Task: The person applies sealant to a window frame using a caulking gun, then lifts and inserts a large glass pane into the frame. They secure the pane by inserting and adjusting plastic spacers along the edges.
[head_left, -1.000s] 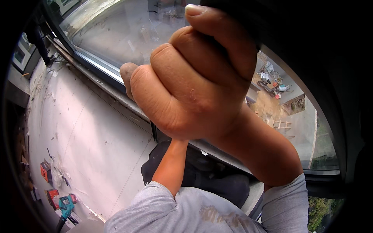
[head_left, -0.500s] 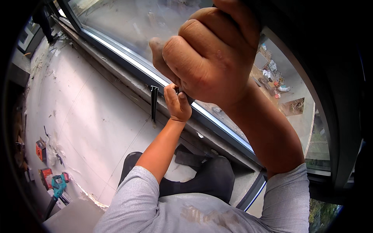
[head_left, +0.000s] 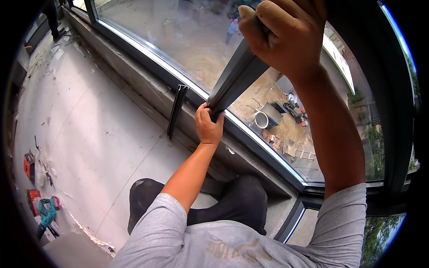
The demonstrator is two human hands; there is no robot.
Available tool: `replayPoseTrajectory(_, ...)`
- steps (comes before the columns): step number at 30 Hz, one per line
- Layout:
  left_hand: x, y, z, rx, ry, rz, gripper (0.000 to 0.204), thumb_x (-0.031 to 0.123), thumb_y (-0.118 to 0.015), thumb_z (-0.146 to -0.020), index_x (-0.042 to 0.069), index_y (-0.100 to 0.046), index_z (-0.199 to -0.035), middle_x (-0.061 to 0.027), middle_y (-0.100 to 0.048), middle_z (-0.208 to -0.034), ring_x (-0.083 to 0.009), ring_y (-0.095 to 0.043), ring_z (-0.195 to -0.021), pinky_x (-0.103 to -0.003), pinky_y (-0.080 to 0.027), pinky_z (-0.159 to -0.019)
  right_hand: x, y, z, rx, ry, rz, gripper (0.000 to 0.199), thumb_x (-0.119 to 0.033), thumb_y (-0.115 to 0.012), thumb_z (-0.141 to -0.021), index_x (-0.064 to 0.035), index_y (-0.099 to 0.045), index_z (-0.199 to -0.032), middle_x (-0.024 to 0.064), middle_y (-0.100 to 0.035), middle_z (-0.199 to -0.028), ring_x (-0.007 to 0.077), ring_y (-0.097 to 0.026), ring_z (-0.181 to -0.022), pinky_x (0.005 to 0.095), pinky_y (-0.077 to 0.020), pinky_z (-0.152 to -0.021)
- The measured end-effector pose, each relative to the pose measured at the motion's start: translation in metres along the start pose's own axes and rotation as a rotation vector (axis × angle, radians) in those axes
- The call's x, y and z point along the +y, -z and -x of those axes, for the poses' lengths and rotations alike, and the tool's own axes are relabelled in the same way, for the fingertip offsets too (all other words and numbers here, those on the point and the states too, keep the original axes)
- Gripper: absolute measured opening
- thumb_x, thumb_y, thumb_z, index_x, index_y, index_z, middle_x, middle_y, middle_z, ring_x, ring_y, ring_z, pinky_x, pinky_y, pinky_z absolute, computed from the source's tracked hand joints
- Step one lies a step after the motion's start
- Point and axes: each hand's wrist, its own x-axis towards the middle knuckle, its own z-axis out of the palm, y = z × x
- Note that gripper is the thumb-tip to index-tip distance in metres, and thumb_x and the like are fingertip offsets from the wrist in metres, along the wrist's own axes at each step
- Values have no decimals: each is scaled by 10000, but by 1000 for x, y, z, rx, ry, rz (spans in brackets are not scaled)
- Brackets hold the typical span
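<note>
Against the big window pane, the fingers (head_left: 286, 27) of the right hand (head_left: 286, 35) are wrapped tight round the upper end of a long dark metal strip (head_left: 237, 76) — a slim window profile held slanting down toward the sill. Its lower end sits in the left hand (head_left: 209, 123), whose fingers are curled shut about it just above the window's bottom frame (head_left: 250, 134). So the strip spans from one hand to the other, close in front of the glass (head_left: 187, 40), high at the right hand and low at the left.

Just left of the left hand, a second short dark profile piece (head_left: 175, 109) leans upright against the frame, its foot on the pale concrete ledge (head_left: 89, 134). Both forearms come up from grey sleeves (head_left: 156, 232), and dark trousers (head_left: 237, 201) show below them. Far off at the lower left edge lie a teal power tool (head_left: 46, 212) and small orange-red items (head_left: 29, 165) — too small to tell further.
</note>
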Motion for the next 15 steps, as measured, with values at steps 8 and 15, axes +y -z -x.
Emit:
replayPoseTrajectory(8, 1, -10, 2, 75, -41, 3, 458, 174, -899, -763, 33, -541, -1012, -203, -611, -1257, -404, -574, -1152, -492, -458, -997, 7, 15, 5, -174, 148, 62, 291, -103, -775, -707, -133, -506, -601, 8, -617, -714, 205, -658, -848, 454, -352, -1145)
replayPoseTrajectory(15, -4, 4, -16, 3, -58, 4, 504, 209, -929, -729, 44, -527, -985, -162, -612, -1122, -368, -578, -1053, -480, -469, -935, 6, 22, -6, -309, 193, 218, 227, -133, -788, -719, -142, -564, -683, 15, -673, -798, 208, -674, -927, 451, -342, -1160)
